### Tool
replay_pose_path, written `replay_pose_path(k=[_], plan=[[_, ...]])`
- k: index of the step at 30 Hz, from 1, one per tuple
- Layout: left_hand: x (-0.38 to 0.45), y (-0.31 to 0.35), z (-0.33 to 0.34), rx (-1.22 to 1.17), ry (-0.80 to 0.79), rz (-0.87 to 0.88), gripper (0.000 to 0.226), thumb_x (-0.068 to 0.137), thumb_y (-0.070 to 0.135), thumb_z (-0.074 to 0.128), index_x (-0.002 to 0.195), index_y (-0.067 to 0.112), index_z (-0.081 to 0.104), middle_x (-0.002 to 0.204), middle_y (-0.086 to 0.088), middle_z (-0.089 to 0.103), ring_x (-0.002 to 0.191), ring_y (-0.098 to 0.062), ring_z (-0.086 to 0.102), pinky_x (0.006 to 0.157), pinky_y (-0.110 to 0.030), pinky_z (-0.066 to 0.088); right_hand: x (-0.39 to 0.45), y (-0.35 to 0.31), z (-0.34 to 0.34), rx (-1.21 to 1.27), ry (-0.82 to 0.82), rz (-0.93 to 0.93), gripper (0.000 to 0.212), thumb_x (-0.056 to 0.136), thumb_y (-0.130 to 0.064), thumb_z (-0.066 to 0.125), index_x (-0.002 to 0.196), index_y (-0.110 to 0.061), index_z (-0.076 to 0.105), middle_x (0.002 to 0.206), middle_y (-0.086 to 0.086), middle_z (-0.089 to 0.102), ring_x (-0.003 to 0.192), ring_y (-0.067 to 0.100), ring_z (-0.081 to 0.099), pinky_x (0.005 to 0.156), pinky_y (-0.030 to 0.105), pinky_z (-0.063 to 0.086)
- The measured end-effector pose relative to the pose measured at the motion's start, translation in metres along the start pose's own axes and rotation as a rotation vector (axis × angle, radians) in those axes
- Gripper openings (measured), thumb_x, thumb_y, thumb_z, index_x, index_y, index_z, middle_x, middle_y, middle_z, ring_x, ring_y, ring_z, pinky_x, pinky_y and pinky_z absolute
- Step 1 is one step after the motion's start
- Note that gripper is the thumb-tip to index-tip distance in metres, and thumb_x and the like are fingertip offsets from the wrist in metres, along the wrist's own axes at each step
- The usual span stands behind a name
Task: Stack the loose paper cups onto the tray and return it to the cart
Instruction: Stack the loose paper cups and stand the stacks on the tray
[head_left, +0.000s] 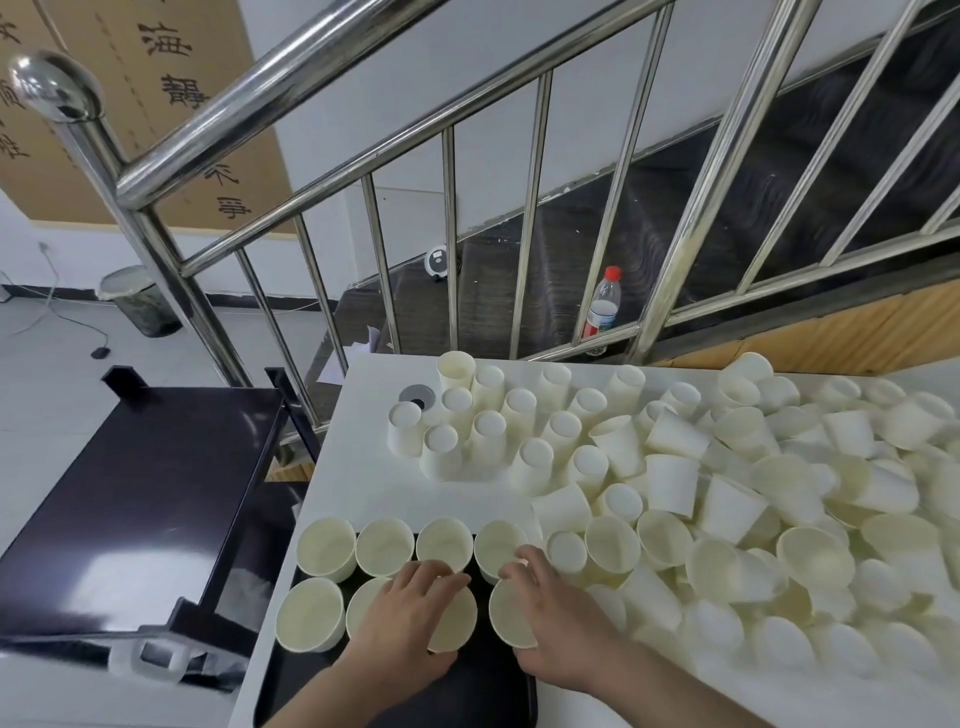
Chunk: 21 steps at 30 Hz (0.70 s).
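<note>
Bright even light, fisheye-bent edges

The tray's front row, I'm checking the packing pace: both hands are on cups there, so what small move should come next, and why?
Probably set both cups down and let go. The left hand and right hand each grip an upright cup over the black tray, completing a second row of four behind the first. Then the right hand could reach into the loose pile beside it for more.
</note>
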<state>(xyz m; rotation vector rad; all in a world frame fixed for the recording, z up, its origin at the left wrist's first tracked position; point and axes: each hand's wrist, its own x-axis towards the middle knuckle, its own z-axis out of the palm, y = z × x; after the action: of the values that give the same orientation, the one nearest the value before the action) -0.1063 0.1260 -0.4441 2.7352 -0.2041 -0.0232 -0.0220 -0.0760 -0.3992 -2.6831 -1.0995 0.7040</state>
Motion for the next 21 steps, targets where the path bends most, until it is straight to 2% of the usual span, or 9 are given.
replay_pose_path(k=[5, 9, 13, 17, 21], plan=[[-0.001, -0.004, 0.007, -0.002, -0.006, 0.001, 0.075, 0.052, 0.05, 0.069, 0.123, 0.036, 0.049, 0.114, 0.018, 0.046, 0.098, -0.007, 0.049, 0.064, -0.016, 0.049, 0.006, -0.002, 0.013, -0.047, 0.003, -0.009, 0.069, 0.081, -0.024, 0.061, 0.141, -0.018, 0.027, 0.156, 0.008, 0.005, 0.13, 0.028, 0.04, 0.076, 0.027, 0.026], [0.001, -0.001, 0.008, 0.006, -0.034, 0.008, 0.075, 0.049, 0.049, 0.069, 0.121, 0.037, 0.05, 0.112, 0.018, 0.048, 0.097, -0.006, 0.052, 0.063, -0.014, 0.048, 0.011, 0.0, 0.02, -0.056, 0.01, 0.008, 0.073, 0.08, -0.025, 0.061, 0.143, -0.019, 0.024, 0.156, 0.009, 0.003, 0.132, 0.027, 0.036, 0.087, 0.032, 0.037], [0.004, 0.002, 0.007, 0.035, -0.056, 0.02, 0.081, 0.039, 0.051, 0.072, 0.117, 0.037, 0.054, 0.107, 0.016, 0.054, 0.092, -0.006, 0.059, 0.064, -0.014, 0.049, 0.016, 0.0, 0.026, -0.029, 0.008, 0.019, 0.076, 0.08, -0.028, 0.061, 0.145, -0.022, 0.021, 0.155, 0.007, 0.001, 0.136, 0.028, 0.029, 0.099, 0.035, 0.039], [0.005, 0.001, 0.006, 0.079, -0.071, 0.017, 0.088, 0.032, 0.06, 0.068, 0.115, 0.038, 0.054, 0.105, 0.015, 0.057, 0.09, -0.006, 0.062, 0.068, -0.016, 0.051, 0.018, 0.003, 0.033, 0.006, 0.023, 0.019, 0.078, 0.08, -0.032, 0.062, 0.145, -0.025, 0.02, 0.155, 0.004, 0.001, 0.132, 0.029, 0.034, 0.099, 0.037, 0.04], [0.004, -0.002, 0.005, 0.099, -0.076, 0.0, 0.085, 0.034, 0.07, 0.061, 0.113, 0.041, 0.051, 0.106, 0.015, 0.056, 0.09, -0.004, 0.062, 0.066, -0.021, 0.053, 0.015, 0.008, 0.035, 0.036, 0.005, 0.011, 0.085, 0.08, -0.044, 0.064, 0.148, -0.026, 0.016, 0.155, 0.003, -0.002, 0.135, 0.029, 0.028, 0.106, 0.038, 0.033]])
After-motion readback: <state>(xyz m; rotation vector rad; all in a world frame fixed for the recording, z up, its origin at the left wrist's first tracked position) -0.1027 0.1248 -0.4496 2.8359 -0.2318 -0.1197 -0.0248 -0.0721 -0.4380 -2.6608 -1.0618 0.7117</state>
